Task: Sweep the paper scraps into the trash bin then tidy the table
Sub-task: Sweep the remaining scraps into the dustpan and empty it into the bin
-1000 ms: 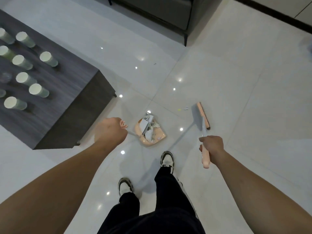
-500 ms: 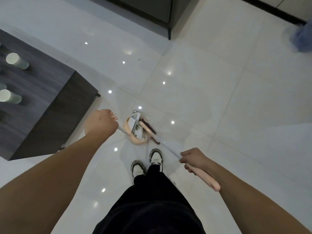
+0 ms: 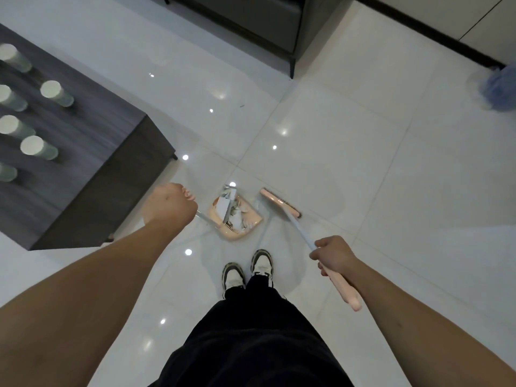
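Observation:
A pink dustpan (image 3: pixel 252 224) sits on the white tile floor just ahead of my shoes, filled with white paper scraps (image 3: pixel 226 208). My left hand (image 3: pixel 168 205) grips the top of its long handle. My right hand (image 3: pixel 333 254) grips the pink handle of a broom (image 3: pixel 280 204), whose pink head rests on the floor just right of the dustpan. A blue bag-lined bin (image 3: pixel 499 89) shows blurred at the far right edge.
A dark wooden coffee table (image 3: pixel 92 152) stands to my left, with several pale green paper cups (image 3: pixel 39 148) on it. A dark sofa leg (image 3: pixel 292 67) stands ahead. My shoes (image 3: pixel 247 270) are right behind the dustpan.
The broom head lay across the dustpan half a second ago and has swung out to its right. My right hand rose slightly. The view shifted back toward the table.

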`<state>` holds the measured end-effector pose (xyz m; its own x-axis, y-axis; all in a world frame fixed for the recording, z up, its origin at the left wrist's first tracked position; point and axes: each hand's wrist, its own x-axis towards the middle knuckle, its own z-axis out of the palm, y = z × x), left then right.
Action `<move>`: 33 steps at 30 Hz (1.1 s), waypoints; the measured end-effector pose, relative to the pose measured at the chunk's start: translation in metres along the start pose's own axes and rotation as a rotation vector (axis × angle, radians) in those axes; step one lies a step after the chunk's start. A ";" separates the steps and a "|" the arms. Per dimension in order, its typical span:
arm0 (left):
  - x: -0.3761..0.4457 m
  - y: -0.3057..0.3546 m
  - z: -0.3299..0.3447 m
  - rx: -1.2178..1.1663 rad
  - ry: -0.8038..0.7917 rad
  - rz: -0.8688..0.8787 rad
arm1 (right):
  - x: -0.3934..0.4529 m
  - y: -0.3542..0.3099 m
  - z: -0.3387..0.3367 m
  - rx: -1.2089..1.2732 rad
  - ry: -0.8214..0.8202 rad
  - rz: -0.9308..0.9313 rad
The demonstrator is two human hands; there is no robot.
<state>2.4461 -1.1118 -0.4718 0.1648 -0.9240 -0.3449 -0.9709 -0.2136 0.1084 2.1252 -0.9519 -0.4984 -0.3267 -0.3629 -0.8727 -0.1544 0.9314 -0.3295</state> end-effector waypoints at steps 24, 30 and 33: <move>0.008 -0.029 -0.008 -0.002 -0.029 0.007 | -0.001 0.007 0.020 0.251 0.006 0.053; 0.007 -0.038 0.000 0.020 -0.032 -0.039 | 0.022 -0.013 0.034 0.490 0.001 0.026; 0.006 -0.041 0.008 0.058 -0.026 -0.050 | 0.040 -0.015 0.054 0.649 -0.061 0.077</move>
<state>2.4849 -1.1059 -0.4860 0.2097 -0.9039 -0.3727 -0.9701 -0.2399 0.0361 2.1650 -0.9789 -0.5481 -0.2579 -0.3097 -0.9152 0.4678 0.7887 -0.3988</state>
